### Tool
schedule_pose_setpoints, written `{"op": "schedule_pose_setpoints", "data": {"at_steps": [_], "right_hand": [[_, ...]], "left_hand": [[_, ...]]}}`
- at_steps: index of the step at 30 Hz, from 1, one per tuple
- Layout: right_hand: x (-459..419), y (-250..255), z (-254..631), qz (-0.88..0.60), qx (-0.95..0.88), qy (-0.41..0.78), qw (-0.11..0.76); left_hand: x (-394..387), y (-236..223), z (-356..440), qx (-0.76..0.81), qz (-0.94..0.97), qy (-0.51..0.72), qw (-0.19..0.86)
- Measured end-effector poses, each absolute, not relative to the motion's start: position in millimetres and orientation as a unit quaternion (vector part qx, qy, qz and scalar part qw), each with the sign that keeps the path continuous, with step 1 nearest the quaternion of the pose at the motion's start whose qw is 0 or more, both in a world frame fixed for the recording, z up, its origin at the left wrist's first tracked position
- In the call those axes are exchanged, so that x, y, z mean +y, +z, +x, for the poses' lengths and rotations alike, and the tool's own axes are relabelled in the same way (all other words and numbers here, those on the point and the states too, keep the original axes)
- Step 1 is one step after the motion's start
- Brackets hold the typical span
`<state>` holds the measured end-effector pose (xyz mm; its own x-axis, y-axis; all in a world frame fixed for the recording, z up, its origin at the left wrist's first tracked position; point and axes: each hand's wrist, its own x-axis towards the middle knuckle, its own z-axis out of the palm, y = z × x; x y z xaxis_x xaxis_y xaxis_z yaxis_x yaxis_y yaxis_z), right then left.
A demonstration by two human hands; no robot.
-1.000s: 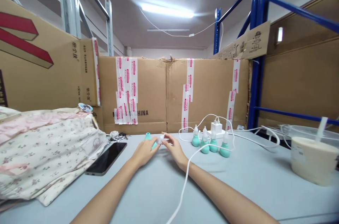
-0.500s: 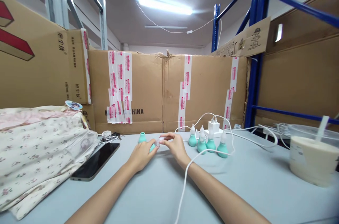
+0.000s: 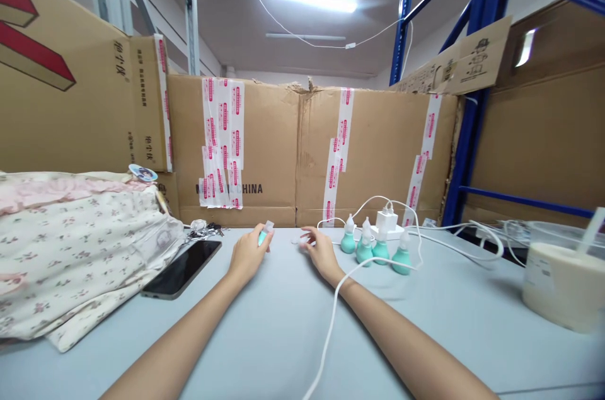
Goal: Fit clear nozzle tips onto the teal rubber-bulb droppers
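My left hand (image 3: 248,254) is closed around a small teal rubber bulb (image 3: 263,237). A translucent piece (image 3: 269,225) shows at its top, above my thumb. My right hand (image 3: 321,252) rests low over the table, its fingers curved and apart. Just beyond those fingertips lies a small clear piece (image 3: 295,240); whether they touch it I cannot tell. To the right of that hand several teal bulbs with clear pointed nozzles stand upright, among them one bulb (image 3: 348,242) at the left of the group. A white cable (image 3: 334,308) runs across my right wrist.
A white charger plug (image 3: 386,221) with cables sits behind the bulbs. On the left are a black phone (image 3: 184,269), keys (image 3: 203,230) and floral cloth (image 3: 80,242). A drink cup with a straw (image 3: 560,283) stands at the right. Cardboard (image 3: 274,142) walls the table's back.
My hands have moved apart, the left drawing back with the bulb, the right opening its fingers near a clear piece. The bulb that stood beyond my left hand no longer shows. The view has shifted slightly.
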<state>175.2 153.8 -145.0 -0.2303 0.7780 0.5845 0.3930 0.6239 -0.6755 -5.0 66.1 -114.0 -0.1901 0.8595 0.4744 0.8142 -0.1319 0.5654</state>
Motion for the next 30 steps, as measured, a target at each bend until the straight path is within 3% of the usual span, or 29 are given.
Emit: {"op": "schedule_pose_setpoints", "data": {"at_steps": [6,13,18,24,27,30], "right_hand": [[167.0,-153.0,165.7,-0.368,-0.836,0.112,0.392],[161.4,-146.1,168.6,-0.351,-0.813,0.129,0.446],[156.7,-146.8,169.2,-0.392,-0.815,0.081,0.418],[156.4,-150.6,172.9,-0.516,-0.802,0.029,0.299],[159.0,-148.6,174.2,-0.48,-0.805,0.06,0.344],[158.2,-143.7,172.3,-0.39,-0.805,0.162,0.417]], "left_hand": [[68.1,-115.4,-8.0,0.658,0.637,0.4,0.029],[68.7,-114.9,-1.1,0.653,0.648,0.39,0.03],[69.3,-114.7,-0.9,0.659,0.65,0.378,0.027],[70.2,-117.2,-4.8,0.677,0.657,0.33,-0.017],[66.4,-113.6,-4.7,0.675,0.692,0.237,-0.092],[61.4,-108.8,-4.8,0.653,0.731,0.147,-0.136]]}}
